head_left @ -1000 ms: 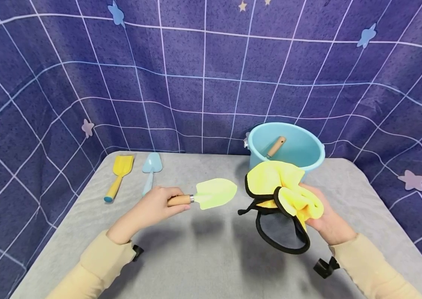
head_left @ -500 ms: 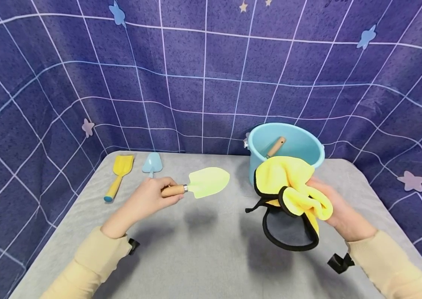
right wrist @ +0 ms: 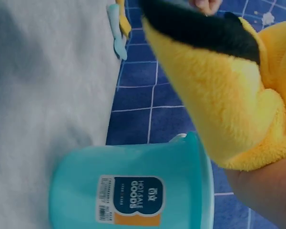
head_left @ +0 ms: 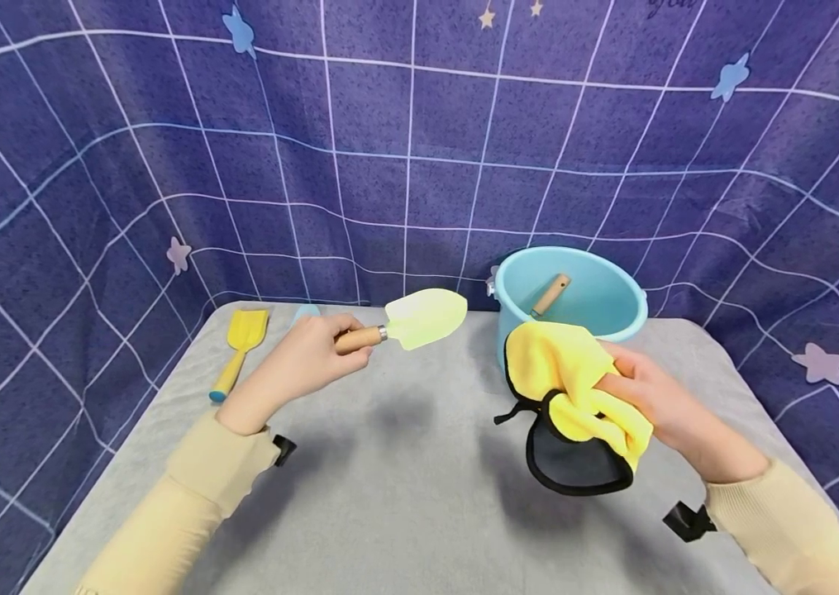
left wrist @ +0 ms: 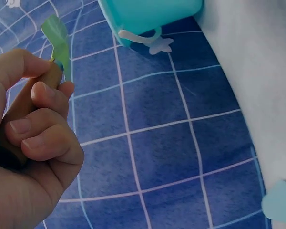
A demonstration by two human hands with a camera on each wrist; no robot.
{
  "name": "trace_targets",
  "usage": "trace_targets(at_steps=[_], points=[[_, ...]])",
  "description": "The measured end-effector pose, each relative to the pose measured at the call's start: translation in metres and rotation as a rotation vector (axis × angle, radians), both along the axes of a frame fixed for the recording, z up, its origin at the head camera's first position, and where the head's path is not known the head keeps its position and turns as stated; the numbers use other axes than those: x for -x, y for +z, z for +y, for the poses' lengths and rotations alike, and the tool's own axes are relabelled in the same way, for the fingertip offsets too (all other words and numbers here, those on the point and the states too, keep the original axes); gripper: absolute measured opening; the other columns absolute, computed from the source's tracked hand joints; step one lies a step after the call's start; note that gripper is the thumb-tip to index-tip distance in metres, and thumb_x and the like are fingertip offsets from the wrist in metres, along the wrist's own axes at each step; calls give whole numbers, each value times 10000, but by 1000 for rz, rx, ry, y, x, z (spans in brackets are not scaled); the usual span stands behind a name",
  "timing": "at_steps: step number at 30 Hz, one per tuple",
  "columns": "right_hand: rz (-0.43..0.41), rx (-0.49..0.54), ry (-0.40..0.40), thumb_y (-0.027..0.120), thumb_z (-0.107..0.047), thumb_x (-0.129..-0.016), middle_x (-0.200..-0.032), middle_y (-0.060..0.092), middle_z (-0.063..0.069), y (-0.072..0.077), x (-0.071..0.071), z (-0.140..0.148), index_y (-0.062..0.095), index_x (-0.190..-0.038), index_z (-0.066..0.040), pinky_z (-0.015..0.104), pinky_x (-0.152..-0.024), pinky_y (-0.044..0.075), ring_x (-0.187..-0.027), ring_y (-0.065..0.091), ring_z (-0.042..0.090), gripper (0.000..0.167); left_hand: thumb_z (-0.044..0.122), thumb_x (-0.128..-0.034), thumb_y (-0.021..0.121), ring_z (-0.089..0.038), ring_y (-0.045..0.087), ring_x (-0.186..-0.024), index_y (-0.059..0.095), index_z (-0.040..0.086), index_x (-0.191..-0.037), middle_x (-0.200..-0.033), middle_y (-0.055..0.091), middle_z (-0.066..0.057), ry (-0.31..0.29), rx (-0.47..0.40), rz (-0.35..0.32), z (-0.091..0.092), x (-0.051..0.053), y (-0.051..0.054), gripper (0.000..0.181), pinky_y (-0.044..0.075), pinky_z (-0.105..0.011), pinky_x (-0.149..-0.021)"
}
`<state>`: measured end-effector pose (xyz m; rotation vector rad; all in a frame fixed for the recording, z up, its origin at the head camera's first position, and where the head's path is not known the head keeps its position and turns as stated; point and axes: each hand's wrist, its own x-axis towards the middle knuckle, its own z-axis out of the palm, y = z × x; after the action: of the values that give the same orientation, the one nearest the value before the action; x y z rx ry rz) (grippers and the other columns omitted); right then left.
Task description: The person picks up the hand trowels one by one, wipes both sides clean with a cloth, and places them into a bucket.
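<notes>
My left hand [head_left: 311,351] grips the wooden handle of a garden trowel [head_left: 428,318] above the table, its pale yellow-green blade pointing right. In the left wrist view the fingers curl round that handle. A bunched yellow plush cloth [head_left: 564,359] with black edging and a dark mesh-like panel hangs from my right hand [head_left: 660,405], which pinches it in front of the blue bucket [head_left: 612,285]. Inside the bucket leans a tool with a wooden handle [head_left: 551,295]; its lower end is hidden. In the right wrist view the cloth covers most of the fingers.
At the table's left lies a yellow toy shovel [head_left: 246,330] with a blue handle end. A light blue shovel [head_left: 306,311] beside it is mostly behind my left hand. A purple grid-patterned curtain [head_left: 359,190] surrounds the grey tabletop [head_left: 419,487].
My left hand has lifted the trowel higher and farther toward the back, covering more of the light blue shovel. My right hand has shifted slightly right with the yellow cloth.
</notes>
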<state>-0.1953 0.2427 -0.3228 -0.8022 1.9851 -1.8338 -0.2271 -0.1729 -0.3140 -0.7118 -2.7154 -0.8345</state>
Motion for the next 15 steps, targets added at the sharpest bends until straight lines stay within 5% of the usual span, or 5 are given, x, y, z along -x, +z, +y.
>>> trace_targets(at_steps=[6,15], points=[[221,-228,-106,485,-14,-948,-967,647,-29,7,-4,-5,550,-1216,-174,277,-586,535,-646,650,138,319,197,-808,635,-98,438,-510,662,142,-815,-626,502,44,-28,13,35,17,11,15,62,393,-266,-485],[506,-317,-154,542,87,-844,-908,598,-62,7,-6,-11,577,-1187,-120,249,-579,495,-652,597,105,403,268,-863,628,-121,477,-554,681,138,-863,-678,558,33,-39,39,55,40,29,36,140,417,-283,-540]])
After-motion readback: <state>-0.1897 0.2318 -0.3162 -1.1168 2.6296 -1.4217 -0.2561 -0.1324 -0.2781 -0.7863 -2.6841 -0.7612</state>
